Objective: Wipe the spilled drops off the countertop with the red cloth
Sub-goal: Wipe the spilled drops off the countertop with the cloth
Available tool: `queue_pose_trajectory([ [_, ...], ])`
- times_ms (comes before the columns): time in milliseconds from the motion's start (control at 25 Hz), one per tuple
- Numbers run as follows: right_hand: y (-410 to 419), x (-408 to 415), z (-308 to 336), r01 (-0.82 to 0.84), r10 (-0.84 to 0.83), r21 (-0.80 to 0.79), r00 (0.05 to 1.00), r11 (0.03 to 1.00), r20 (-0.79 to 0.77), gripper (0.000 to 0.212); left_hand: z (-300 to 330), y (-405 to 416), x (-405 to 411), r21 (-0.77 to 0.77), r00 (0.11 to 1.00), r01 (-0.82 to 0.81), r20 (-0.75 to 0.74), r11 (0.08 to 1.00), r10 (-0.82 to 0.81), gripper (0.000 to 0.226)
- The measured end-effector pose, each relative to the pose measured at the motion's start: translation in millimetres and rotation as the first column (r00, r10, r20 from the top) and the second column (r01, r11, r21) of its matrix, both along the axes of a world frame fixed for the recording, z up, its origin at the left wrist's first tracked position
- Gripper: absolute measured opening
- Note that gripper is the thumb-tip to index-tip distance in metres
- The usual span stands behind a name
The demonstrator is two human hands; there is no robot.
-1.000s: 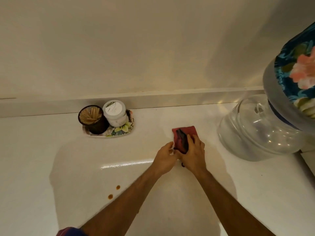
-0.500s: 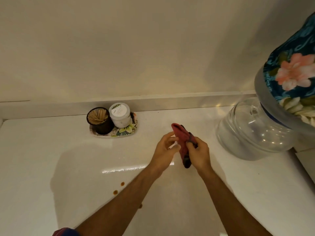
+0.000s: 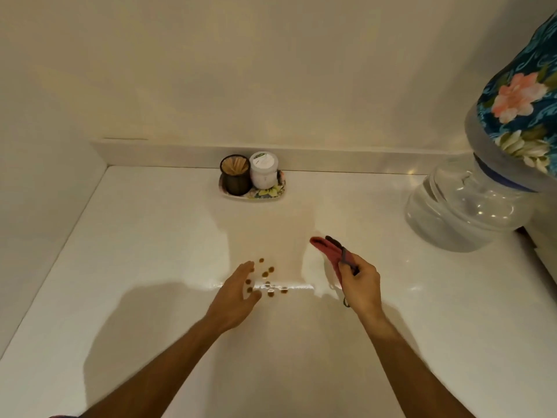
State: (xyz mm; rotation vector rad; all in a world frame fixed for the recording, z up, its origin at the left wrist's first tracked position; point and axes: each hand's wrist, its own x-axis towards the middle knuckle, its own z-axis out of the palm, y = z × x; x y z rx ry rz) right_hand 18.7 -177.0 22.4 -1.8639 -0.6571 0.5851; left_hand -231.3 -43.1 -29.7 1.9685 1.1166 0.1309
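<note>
Red cloth [image 3: 330, 254], bunched and held clear of the white worktop [image 3: 150, 251], sits pinched in the right hand [image 3: 360, 282], its long axis running up and to the left from the fist. Brown spilled drops [image 3: 268, 274] lie scattered to the left of the cloth, near it, on a glossy patch. The left hand [image 3: 236, 292] hovers released, fingers spread, right beside the drops and nearer to them than the right. Wiping likely calls for a leftward sweep. Further back stand a toothpick cup [image 3: 235, 176] and a water jug [image 3: 464, 206].
</note>
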Motion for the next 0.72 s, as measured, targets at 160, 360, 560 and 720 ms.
queue_pose_trajectory([
  [160,-12,-35,-31,-0.108,0.137,-0.141,0.966,0.984,0.22,0.046,-26,10,-58,0.203,0.97,0.144,-0.223,0.968,-0.098,0.086],
  [360,-29,-71,-74,-0.109,0.426,-0.521,0.726,0.846,0.54,0.054,-44,42,-96,0.293,0.88,0.334,-0.437,0.896,-0.185,0.093],
  [560,-7,-54,-92,-0.107,0.541,-0.615,0.608,0.781,0.581,0.068,-62,44,-106,0.353,0.884,0.344,-0.433,0.87,-0.174,0.09],
  [720,12,-65,-113,-0.075,0.532,-0.626,0.609,0.776,0.587,0.061,-71,45,-108,0.407,0.895,0.346,-0.414,0.845,-0.167,0.088],
])
